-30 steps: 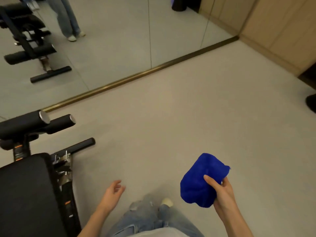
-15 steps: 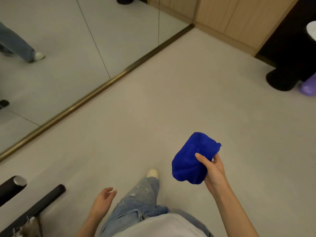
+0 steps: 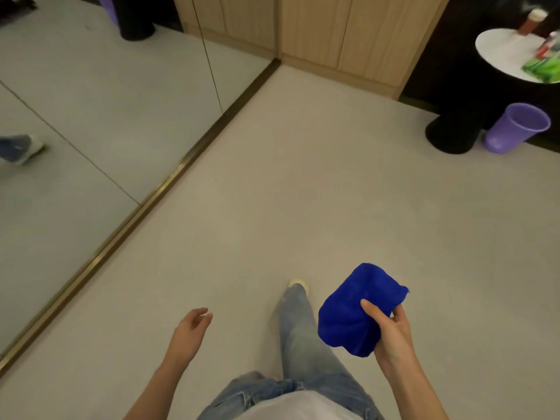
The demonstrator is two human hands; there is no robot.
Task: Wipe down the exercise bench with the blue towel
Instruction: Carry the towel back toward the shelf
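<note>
Right-hand grip [image 3: 392, 331] holds blue towel [image 3: 348, 313] | left-hand grip [image 3: 189, 331] loose (mirror edge [image 3: 169, 184] leftward)

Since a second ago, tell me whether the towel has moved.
Yes. The right hand has carried the towel forward along the mirror strip, toward the cabinets; the bench is out of view.

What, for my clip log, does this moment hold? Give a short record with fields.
held item: bunched bright blue cloth towel, off the floor
right hand: grips the towel, thumb across it
left hand: holds nothing, fingers loosely curled
exercise bench: not in view
far right: purple plastic bin beside the black pedestal base of a round white-topped table
left side: mirror wall with a brass-coloured floor strip
</note>
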